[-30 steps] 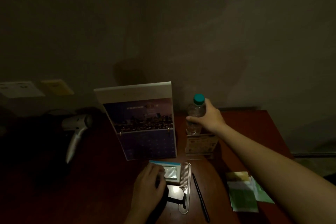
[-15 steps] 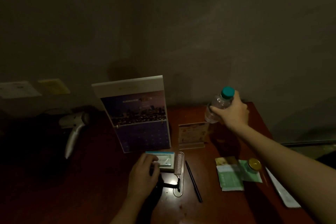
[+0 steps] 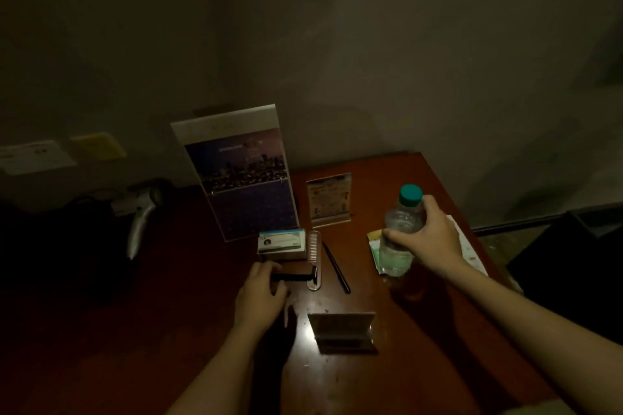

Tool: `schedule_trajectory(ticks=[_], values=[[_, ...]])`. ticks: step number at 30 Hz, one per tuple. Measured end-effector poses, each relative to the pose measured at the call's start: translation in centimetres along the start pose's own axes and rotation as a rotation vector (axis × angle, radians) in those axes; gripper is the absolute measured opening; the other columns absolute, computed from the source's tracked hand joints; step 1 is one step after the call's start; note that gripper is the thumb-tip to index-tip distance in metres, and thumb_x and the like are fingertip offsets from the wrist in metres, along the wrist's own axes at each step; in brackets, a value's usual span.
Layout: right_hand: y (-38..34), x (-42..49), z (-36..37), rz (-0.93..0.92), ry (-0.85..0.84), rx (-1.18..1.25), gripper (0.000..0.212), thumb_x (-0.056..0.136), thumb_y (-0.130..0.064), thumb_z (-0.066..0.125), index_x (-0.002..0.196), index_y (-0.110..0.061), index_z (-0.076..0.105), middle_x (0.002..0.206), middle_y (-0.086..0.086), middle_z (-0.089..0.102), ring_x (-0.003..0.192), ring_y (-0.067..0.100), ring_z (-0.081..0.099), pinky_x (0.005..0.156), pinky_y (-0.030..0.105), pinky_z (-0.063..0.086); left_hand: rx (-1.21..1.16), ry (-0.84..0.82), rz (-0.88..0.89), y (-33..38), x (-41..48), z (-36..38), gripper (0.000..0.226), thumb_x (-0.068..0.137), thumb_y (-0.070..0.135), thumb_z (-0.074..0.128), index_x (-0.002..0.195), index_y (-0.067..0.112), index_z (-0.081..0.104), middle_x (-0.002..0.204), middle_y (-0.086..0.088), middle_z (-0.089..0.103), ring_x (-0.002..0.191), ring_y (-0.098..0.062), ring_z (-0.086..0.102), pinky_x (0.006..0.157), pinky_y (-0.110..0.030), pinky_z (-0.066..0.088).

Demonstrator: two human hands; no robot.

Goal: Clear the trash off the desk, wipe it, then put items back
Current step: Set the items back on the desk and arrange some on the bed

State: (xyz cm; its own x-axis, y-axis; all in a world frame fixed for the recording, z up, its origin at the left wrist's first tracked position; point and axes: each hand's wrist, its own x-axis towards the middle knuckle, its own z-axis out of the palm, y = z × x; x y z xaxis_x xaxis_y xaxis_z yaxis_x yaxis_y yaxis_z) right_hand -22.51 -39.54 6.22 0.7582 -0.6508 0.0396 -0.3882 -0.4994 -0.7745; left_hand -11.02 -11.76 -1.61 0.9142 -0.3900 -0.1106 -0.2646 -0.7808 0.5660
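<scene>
At the right side of the red-brown wooden desk (image 3: pixel 371 381), our right hand (image 3: pixel 429 241) grips the clear teal-capped plastic bottle (image 3: pixel 399 229), moved from the back. Our left hand (image 3: pixel 261 296) shifted onto the black razor (image 3: pixel 296 277), grip unclear. Clearing seems ongoing.

Very dim in here — a weak, warm light, its source out of sight, reaches only the middle of the desk (image 3: pixel 387 172), where the reddish wood gives back one small glare just left of the folded stand (image 3: pixel 342 327). The left side sinks to near black; the hair dryer (image 3: pixel 140 222) is a pale smudge. Both forearms cast broad soft shadows on the wood. The bottle (image 3: pixel 403 217) in the right hand (image 3: pixel 431 239) catches faint glints; the razor (image 3: pixel 290 277) the left hand (image 3: pixel 261 296) grips is nearly lost. Everything looks grainy and soft — straight edges lean outward near the borders.
</scene>
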Motion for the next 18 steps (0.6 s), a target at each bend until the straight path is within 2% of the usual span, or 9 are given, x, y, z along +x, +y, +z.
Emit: schedule_trajectory(ticks=[5,9,11,13,16,18], values=[[1.9,-3.5,1.0,0.049,-0.095,0.008,0.063,0.061,-0.039,0.085,0.109,-0.027,0.046,0.108,-0.006,0.058,0.100,0.016,0.058,0.085,0.043,0.052,0.018,-0.023,0.007,0.4,-1.6,0.0,0.028,0.092,0.025,0.056,0.120,0.027,0.052,0.122,0.011,0.045,0.103,-0.010,0.054,0.079,-0.024,0.045],[2.7,-5.1,1.8,0.056,-0.151,-0.031,0.067,0.060,-0.040,0.085,0.112,-0.028,0.044,0.114,-0.009,0.055,0.110,0.017,0.055,0.090,0.040,0.050,0.018,-0.027,0.028,0.7,-1.9,0.1,0.028,0.092,0.025,0.055,0.119,0.027,0.053,0.122,0.011,0.046,0.105,-0.009,0.054,0.080,-0.023,0.045],[3.1,-5.9,1.9,0.080,-0.184,-0.026,0.078,0.056,-0.046,0.084,0.120,-0.027,0.043,0.126,-0.006,0.053,0.119,0.019,0.052,0.096,0.044,0.047,0.018,-0.024,0.033,0.8,-1.8,-0.1,0.028,0.092,0.025,0.056,0.119,0.028,0.053,0.124,0.011,0.046,0.107,-0.010,0.054,0.083,-0.025,0.047],[3.4,-6.4,1.2,0.081,-0.268,0.032,0.093,0.049,-0.062,0.080,0.127,-0.031,0.040,0.133,-0.006,0.049,0.123,0.018,0.048,0.098,0.046,0.047,0.022,-0.018,0.042,0.9,-1.4,-0.3,0.028,0.091,0.025,0.056,0.119,0.028,0.053,0.125,0.011,0.045,0.107,-0.011,0.054,0.085,-0.028,0.049],[1.9,-5.7,-1.2,0.043,-0.285,0.167,0.092,0.049,-0.069,0.077,0.125,-0.032,0.041,0.124,-0.011,0.045,0.118,0.015,0.047,0.089,0.029,0.047,0.018,0.002,0.033,0.8,-0.3,-0.9,0.029,0.091,0.026,0.057,0.120,0.028,0.052,0.130,0.011,0.044,0.110,-0.012,0.054,0.089,-0.031,0.050],[-0.2,-4.1,-2.8,-0.029,-0.223,0.243,0.092,0.049,-0.078,0.065,0.124,-0.029,0.043,0.117,-0.014,0.047,0.109,0.010,0.050,0.081,0.021,0.043,0.038,0.004,0.032,0.8,0.5,-0.9,0.030,0.091,0.026,0.056,0.121,0.027,0.052,0.133,0.010,0.043,0.113,-0.012,0.053,0.091,-0.032,0.050]])
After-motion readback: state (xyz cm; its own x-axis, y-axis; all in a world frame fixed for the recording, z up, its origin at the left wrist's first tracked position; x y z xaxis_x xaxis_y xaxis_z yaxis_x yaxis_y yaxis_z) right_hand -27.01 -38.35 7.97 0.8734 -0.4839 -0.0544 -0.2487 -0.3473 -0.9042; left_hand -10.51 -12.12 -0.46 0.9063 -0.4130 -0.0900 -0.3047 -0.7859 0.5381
